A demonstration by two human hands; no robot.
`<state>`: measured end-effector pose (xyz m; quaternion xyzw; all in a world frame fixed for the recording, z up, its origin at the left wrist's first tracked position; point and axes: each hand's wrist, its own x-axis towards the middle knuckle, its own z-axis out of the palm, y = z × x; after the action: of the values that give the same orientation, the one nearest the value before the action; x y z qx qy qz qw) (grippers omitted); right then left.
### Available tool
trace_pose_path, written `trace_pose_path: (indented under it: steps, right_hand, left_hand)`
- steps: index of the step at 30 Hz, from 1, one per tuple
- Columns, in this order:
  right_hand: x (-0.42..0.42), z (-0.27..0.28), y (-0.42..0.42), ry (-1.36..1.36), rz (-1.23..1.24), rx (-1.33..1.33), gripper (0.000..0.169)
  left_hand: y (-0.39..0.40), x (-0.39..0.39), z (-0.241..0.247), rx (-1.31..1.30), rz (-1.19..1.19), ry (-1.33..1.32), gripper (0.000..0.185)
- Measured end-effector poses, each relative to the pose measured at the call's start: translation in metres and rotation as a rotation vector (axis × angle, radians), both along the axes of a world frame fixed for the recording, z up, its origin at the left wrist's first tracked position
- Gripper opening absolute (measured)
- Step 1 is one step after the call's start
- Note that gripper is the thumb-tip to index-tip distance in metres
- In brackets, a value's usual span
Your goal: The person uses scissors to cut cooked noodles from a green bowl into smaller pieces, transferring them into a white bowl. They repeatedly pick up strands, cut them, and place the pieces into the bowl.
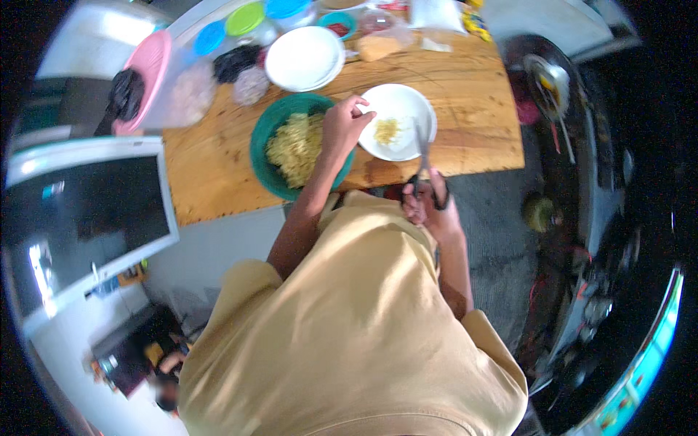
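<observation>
My right hand point(428, 204) grips a pair of scissors point(423, 144) by the dark handles, the blades lying over the right side of a white bowl point(406, 98). A small heap of yellow noodle-like food point(387, 131) rests in that bowl. Over the bowl's left rim is my left hand point(347, 121), thumb and forefinger curled near each other; whether anything is between them I cannot tell. Its wrist and forearm pass above a green bowl point(262, 169), which holds a larger pile of yellow noodles point(294, 147). Both bowls stand on a wooden table point(469, 109).
Stacked white plates point(304, 59) sit behind the green bowl. Several lidded containers, a small teal bowl point(338, 24) and plastic bags line the back. A pink basket point(150, 71) is at left, beside a glass-fronted cabinet point(92, 218). A pan point(551, 84) lies to the right.
</observation>
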<state>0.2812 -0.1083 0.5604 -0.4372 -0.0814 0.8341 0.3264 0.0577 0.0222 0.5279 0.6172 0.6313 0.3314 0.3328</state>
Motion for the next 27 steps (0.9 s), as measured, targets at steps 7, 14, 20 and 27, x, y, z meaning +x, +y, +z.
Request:
trace_pose_path:
  steps: [7, 14, 20, 27]
  right_hand:
    - [-0.007, 0.005, 0.013, 0.039, -0.007, 0.097, 0.063]
    - [-0.015, 0.016, 0.021, -0.052, 0.053, 0.106, 0.062]
    - [-0.015, 0.015, 0.019, -0.082, 0.068, 0.133, 0.062]
    - [-0.016, 0.017, 0.011, -0.123, 0.119, 0.249, 0.057]
  left_hand:
    - [-0.043, -0.115, -0.023, 0.049, 0.322, 0.269, 0.021]
    - [-0.048, -0.141, -0.04, -0.021, 0.278, 0.449, 0.021]
    - [-0.04, -0.144, -0.039, -0.08, 0.262, 0.255, 0.022]
    - [-0.039, -0.157, 0.006, -0.209, 0.279, -0.032, 0.026]
